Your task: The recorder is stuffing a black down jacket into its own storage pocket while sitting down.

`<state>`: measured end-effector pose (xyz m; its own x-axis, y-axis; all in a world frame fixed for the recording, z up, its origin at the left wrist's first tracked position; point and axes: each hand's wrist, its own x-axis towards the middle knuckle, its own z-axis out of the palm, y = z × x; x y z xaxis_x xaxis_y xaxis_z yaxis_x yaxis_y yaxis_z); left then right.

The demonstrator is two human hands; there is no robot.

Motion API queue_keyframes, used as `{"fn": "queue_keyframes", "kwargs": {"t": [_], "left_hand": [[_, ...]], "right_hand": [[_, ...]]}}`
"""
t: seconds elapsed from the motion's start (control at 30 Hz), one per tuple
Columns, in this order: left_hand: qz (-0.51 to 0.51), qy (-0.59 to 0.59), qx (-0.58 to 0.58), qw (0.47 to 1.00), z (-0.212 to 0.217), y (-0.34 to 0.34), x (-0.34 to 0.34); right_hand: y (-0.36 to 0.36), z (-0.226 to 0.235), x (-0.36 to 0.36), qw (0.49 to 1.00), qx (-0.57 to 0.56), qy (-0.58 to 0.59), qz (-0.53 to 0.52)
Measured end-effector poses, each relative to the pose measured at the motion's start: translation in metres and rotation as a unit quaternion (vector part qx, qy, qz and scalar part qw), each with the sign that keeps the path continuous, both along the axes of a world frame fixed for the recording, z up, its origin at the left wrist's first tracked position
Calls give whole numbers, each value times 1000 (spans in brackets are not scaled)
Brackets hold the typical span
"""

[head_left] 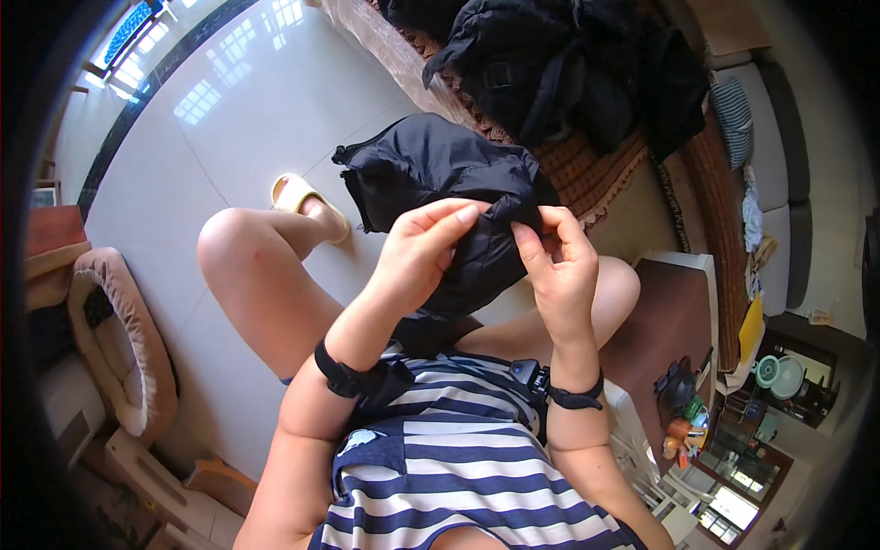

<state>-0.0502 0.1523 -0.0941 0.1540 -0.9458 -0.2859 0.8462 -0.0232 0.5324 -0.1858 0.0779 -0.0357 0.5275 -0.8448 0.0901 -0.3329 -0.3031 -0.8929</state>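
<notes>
Above my lap hangs a black jacket-like garment [422, 165] of thin, slightly shiny fabric, with what looks like a zipper edge at its left side. My left hand [424, 246] pinches a fold of it between thumb and fingers. Close by on the right, my right hand [559, 264] grips the same fabric, thumb on top and fingers curled. The cloth is bunched between the two hands. A dark strap with a small device sits on each of my forearms.
Ahead, more black clothes [550, 82] lie heaped on a brown ribbed cover [596, 174]. A brown-topped table [655, 321] stands close on my right, with a grey sofa [775, 183] beyond. At left are a pet bed [158, 367] and glossy tiled floor [197, 156]. My foot wears a cream slipper [291, 192].
</notes>
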Motion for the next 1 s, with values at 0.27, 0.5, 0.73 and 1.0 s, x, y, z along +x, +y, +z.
{"fn": "queue_keyframes", "kwargs": {"t": [0.27,0.5,0.73,1.0], "left_hand": [[-74,-75,-65,992,-7,-4,-2],[-36,-253,11,967,3,-8,-7],[36,-283,7,958,-3,-14,8],[-97,-205,-25,974,-5,-15,-3]], "right_hand": [[-8,-10,4,978,158,-138,-12],[-4,-3,5,988,132,-83,-13],[-15,-3,-8,959,223,-168,-52],[-14,-18,-2,981,146,-125,-32]]}}
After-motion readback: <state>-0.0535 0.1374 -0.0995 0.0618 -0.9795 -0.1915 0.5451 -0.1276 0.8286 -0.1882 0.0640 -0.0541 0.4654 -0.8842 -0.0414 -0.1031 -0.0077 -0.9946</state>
